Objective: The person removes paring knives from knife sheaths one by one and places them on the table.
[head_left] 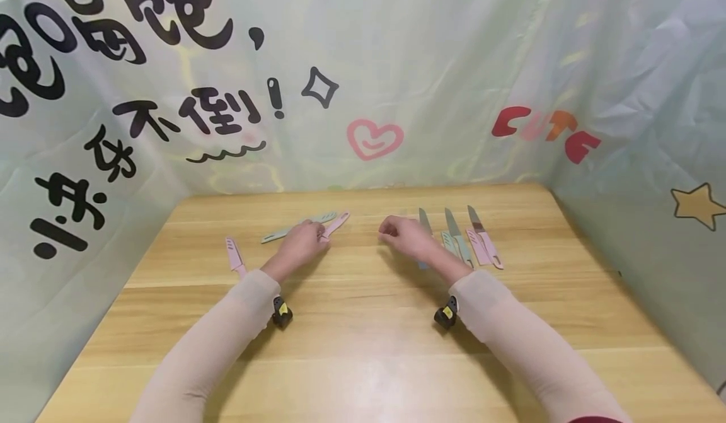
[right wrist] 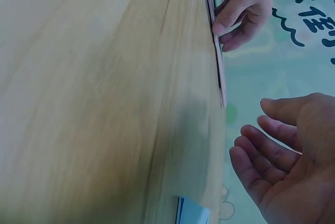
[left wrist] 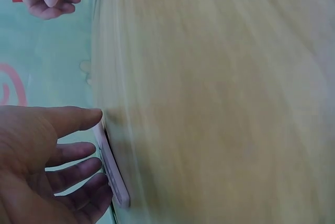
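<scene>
Table (head_left: 363, 322): three knives (head_left: 455, 229) lying bare, two sheathed (head_left: 234, 256); your left hand (head_left: 303, 243) is pinching a pink knife (head_left: 339, 221), right hand (head_left: 411, 235) hovering loose.

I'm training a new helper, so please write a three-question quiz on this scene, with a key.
1. Multiple choice: what colour is the handle at the left hand?
A) yellow
B) pink
C) black

2. True or false: the right hand is empty.

3. Count: in the head view, how many bare blades show on the right side?

Key:
1. B, pink.
2. True; its fingers hold nothing.
3. Three.
</scene>
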The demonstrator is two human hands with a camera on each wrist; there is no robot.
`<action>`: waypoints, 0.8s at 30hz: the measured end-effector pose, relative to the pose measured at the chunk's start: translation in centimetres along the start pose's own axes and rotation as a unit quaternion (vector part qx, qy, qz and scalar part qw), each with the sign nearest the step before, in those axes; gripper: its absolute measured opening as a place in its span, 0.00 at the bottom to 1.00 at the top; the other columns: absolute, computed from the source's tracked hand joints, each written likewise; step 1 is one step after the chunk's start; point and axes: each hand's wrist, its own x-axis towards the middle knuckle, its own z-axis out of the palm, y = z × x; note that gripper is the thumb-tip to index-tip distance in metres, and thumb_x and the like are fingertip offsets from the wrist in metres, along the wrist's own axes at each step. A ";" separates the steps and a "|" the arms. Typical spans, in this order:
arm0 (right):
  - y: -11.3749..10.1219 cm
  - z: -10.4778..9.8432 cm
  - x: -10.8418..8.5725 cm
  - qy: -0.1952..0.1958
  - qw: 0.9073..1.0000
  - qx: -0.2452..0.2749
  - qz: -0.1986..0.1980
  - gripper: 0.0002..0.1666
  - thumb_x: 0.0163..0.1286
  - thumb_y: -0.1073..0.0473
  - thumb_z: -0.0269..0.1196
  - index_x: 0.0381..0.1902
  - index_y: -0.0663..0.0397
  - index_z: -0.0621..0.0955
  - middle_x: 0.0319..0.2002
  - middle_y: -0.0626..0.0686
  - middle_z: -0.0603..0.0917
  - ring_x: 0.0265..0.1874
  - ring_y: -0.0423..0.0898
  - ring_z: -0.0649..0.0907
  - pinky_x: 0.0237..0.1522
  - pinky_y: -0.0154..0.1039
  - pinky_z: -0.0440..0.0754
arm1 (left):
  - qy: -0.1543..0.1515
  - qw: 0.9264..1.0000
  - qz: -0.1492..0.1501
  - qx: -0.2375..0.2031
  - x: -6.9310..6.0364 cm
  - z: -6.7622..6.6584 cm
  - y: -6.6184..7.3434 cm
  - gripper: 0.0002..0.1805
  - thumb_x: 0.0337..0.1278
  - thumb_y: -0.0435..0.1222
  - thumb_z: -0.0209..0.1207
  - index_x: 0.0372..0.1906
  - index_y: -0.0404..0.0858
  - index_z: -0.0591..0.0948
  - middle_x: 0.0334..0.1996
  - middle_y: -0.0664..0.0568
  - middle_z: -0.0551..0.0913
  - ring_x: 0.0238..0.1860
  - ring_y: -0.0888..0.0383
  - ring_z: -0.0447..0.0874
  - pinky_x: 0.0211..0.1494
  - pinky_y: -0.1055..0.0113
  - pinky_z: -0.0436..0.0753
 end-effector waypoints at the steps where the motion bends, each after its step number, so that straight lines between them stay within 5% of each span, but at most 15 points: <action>1: -0.1 0.1 0.1 -0.001 1.000 0.002 -0.004 0.10 0.71 0.56 0.62 0.45 0.56 0.81 0.39 0.50 0.85 0.40 0.47 0.82 0.45 0.43 0.83 | 0.000 1.000 0.002 0.003 0.0 0.0 -0.1 0.17 0.62 0.42 0.63 0.49 0.34 0.84 0.43 0.44 0.81 0.41 0.50 0.77 0.45 0.55 0.80; 7: -0.5 1.0 0.9 -0.013 1.000 -0.003 -0.016 0.15 0.72 0.55 0.62 0.51 0.56 0.81 0.45 0.52 0.85 0.47 0.49 0.82 0.51 0.45 0.82 | -0.010 1.000 0.008 0.000 0.1 0.1 -1.0 0.16 0.63 0.43 0.63 0.46 0.34 0.86 0.37 0.47 0.82 0.38 0.52 0.76 0.42 0.57 0.79; 13: -1.1 1.5 1.7 -0.020 1.000 -0.007 -0.014 0.17 0.72 0.53 0.61 0.54 0.53 0.80 0.51 0.53 0.84 0.52 0.50 0.81 0.57 0.47 0.80 | -0.031 0.999 0.013 -0.020 0.2 -0.3 -1.1 0.17 0.63 0.41 0.63 0.50 0.34 0.84 0.41 0.46 0.82 0.43 0.50 0.78 0.49 0.54 0.80; 24: -1.4 2.4 3.0 -0.024 0.999 -0.010 -0.033 0.18 0.71 0.54 0.63 0.55 0.55 0.80 0.51 0.53 0.83 0.51 0.50 0.81 0.57 0.46 0.80 | -0.054 0.998 -0.022 -0.037 -0.2 -1.4 -1.5 0.16 0.58 0.41 0.67 0.47 0.36 0.85 0.40 0.48 0.85 0.38 0.52 0.80 0.49 0.53 0.81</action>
